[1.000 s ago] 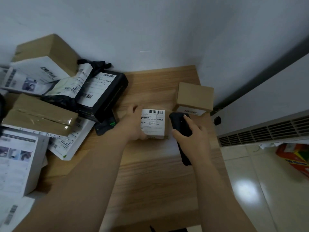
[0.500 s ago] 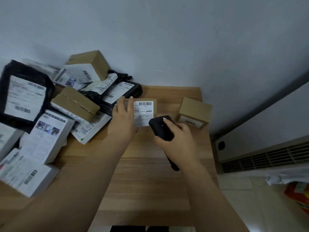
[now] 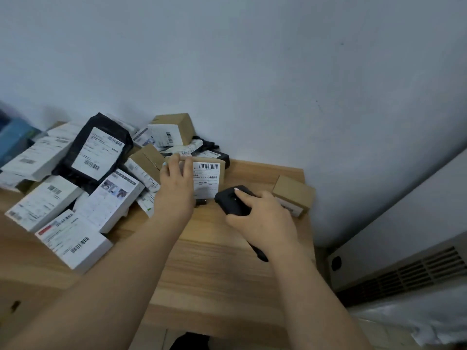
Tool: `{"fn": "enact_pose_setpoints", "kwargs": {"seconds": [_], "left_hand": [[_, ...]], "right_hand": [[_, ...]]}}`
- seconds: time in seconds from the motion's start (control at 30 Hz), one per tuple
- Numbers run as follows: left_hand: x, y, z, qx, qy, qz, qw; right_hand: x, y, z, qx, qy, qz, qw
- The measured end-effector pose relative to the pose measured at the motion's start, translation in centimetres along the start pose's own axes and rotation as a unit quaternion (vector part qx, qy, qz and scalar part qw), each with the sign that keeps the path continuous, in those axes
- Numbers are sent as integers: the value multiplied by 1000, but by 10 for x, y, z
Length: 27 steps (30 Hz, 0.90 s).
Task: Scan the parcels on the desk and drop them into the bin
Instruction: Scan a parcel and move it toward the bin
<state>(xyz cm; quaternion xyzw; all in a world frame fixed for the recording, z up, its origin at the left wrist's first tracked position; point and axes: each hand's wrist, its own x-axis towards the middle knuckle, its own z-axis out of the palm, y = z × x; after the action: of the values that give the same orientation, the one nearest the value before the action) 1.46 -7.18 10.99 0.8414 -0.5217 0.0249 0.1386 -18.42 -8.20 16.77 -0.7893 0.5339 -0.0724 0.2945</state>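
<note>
Scanning a parcel at the counter (image 3: 219, 269).
My left hand (image 3: 174, 193) grips the labelled box (image 3: 208, 179); my right hand (image 3: 262, 218) clasps the black scanner (image 3: 231, 202).

The left hand (image 3: 175, 192) raised the small brown parcel (image 3: 208, 179) off the counter (image 3: 214, 261), where it had rested a second before, and tipped it upright so its white label faced the person. That hand's fingers (image 3: 174, 162) moved from the parcel's side to curl over its top left edge. The right hand (image 3: 262, 218) brought the black scanner (image 3: 233, 202) up from beside the parcel to just below and right of the label. The view swung up and left: more wall showed, the heap of parcels (image 3: 83, 183) at left came wholly into sight, and the floor slipped out lower right.
</note>
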Motion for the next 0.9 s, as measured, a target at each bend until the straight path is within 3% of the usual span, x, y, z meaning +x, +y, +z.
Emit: {"fn": "enact_pose_setpoints", "kwargs": {"seconds": [0.17,0.47,0.7,0.9], "left_hand": [[-18,-24,-21,-2,12,-33,999],[-75,-114,-82,-116,43,-192,974],[-160,-251,-154,-132,126,-340,923],[-257,-385,-205,-115,161,-436,878]], "right_hand": [[-18,-20,4,19,-1,-27,999],[-34,-95,55,88,69,-87,990],[-55,-227,144,147,104,-198,963],[-95,-363,249,194,56,-258,945]]}}
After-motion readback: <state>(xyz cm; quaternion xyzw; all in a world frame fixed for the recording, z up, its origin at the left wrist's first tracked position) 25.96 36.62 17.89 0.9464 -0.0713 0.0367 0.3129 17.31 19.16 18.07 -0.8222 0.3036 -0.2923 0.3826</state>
